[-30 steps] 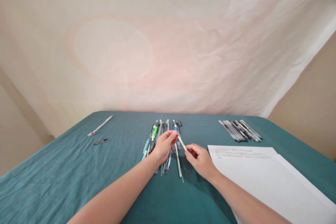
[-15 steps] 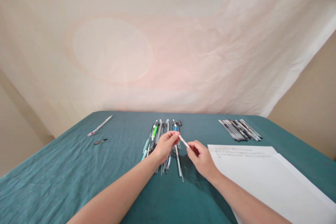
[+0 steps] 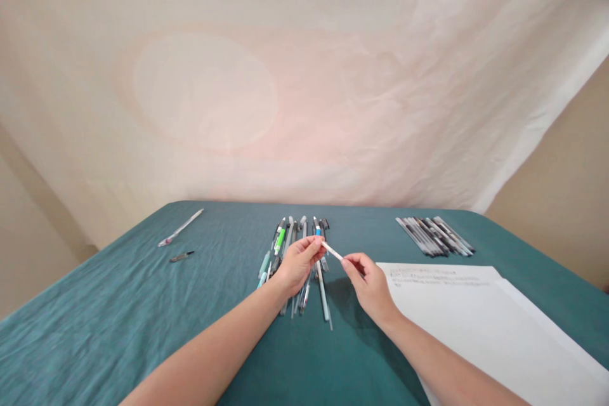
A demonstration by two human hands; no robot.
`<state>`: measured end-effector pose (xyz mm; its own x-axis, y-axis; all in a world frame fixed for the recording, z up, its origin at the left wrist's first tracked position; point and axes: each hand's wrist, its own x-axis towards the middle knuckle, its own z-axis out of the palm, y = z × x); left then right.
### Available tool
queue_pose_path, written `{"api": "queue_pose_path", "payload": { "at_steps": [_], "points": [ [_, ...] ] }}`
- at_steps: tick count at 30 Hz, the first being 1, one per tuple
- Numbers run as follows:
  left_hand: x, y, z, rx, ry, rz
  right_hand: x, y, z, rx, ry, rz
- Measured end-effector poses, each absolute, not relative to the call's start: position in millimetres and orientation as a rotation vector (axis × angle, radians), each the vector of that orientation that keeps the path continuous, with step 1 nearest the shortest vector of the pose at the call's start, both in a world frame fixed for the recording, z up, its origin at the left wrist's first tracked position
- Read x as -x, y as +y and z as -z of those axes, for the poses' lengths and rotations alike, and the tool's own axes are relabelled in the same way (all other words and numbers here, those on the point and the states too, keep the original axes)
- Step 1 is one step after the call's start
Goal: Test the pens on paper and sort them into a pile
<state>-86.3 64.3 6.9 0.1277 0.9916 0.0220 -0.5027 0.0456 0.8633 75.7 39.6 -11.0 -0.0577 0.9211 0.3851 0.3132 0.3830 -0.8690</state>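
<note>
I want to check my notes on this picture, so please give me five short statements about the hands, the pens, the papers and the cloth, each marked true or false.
1. The bare left hand and bare right hand touch the same slim white pen. True.
2. The flat white paper sheets lie on the person's left. False: they lie on the right.
3. The row of slim grey and black pens lies beyond the sheets. True.
4. The table's fabric cloth is bright red. False: it is dark teal.
5. The upper sheet carries lines of dark writing. True.
</note>
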Motion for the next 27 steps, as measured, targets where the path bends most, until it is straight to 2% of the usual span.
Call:
{"api": "queue_pose_path", "payload": {
  "at_steps": [6,27],
  "points": [
    [85.4,64.0,-7.2,-0.855,0.737,-1.317,-75.8,37.2,8.5,1.188,-1.631,-0.658],
    [84.2,63.6,-5.8,-0.792,0.737,-1.333,-70.7,37.3,15.2,1.139,-1.598,-0.816]
  ]
}}
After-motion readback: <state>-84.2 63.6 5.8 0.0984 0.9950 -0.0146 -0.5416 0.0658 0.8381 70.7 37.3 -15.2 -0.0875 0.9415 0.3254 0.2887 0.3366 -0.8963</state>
